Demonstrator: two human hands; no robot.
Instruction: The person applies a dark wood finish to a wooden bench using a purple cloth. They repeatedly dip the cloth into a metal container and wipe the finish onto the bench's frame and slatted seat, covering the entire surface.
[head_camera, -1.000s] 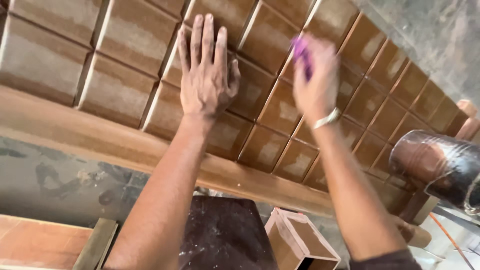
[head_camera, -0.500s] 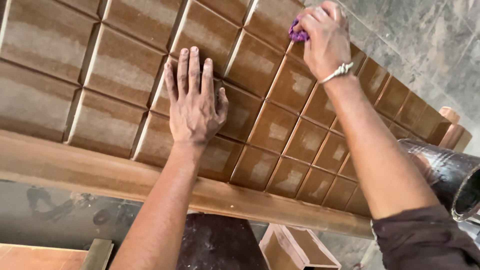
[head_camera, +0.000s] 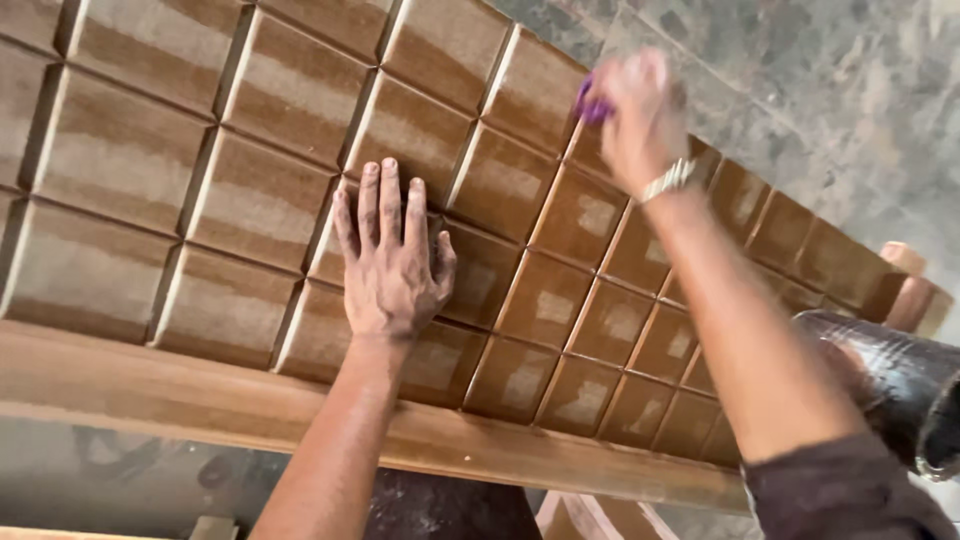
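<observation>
The purple pad (head_camera: 592, 103) sits at the upper right of the frame, pinched in the right hand (head_camera: 640, 120) against the wooden panel (head_camera: 250, 190). The left hand (head_camera: 392, 262) lies flat and open at the centre. Squares to the left look pale and dusty, perhaps already rubbed; the lower right ones look darker.

The left hand (head_camera: 392, 262) lies flat, palm down, on the panel (head_camera: 250, 150), fingers straight and close together, pointing away from the body, thumb spread to the side. Its bare forearm runs back across the panel's near rail. The right hand (head_camera: 640, 115) is blurred, curled closed at the panel's far edge, beyond the left hand. A metal band circles its wrist; the arm is extended, sleeve at the upper arm.
</observation>
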